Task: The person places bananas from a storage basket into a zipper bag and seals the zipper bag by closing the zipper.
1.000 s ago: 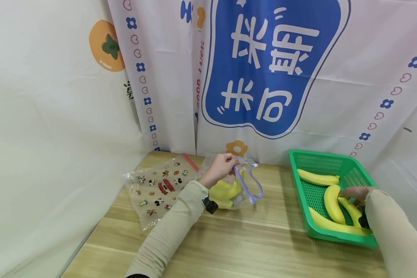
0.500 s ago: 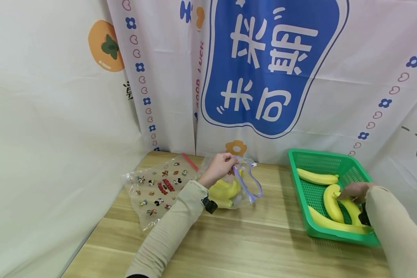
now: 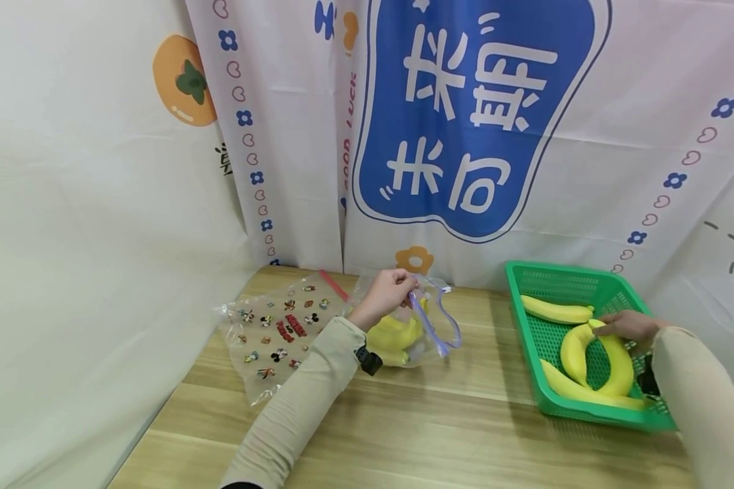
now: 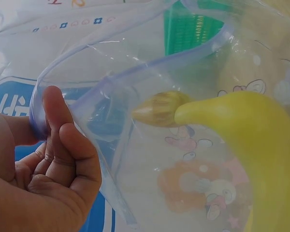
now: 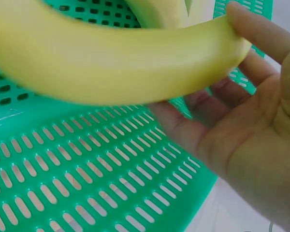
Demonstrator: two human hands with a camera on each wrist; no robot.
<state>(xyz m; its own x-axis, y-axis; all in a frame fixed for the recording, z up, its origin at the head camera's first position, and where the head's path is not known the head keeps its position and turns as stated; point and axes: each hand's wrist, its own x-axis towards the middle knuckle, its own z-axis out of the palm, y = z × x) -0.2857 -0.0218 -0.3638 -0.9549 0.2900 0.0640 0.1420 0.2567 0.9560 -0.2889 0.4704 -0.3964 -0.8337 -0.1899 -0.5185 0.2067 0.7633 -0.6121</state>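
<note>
My left hand (image 3: 390, 296) pinches the purple-edged mouth of a clear zip bag (image 3: 427, 319), which gapes toward the right. Yellow bananas (image 3: 391, 336) lie inside that bag; the left wrist view shows one banana (image 4: 261, 125) with its brown-tipped stem near the opening. Over the green basket (image 3: 528, 339), my right hand (image 3: 631, 327) grips one end of a curved banana (image 3: 619, 363). In the right wrist view the thumb and fingers hold this banana (image 5: 121, 63) across the basket's slotted wall. Several other bananas lie in the basket, one (image 3: 556, 310) along its far side.
A second clear bag (image 3: 281, 333) with cartoon prints and a red strip (image 3: 333, 285) lies flat on the wooden table (image 3: 440, 421), left of the bag in hand. A printed curtain (image 3: 306, 170) hangs right behind the table.
My right hand has gripped a banana in the basket and drawn its upper end up, so the banana has turned and shifted. The left hand and its bag stay put.
</note>
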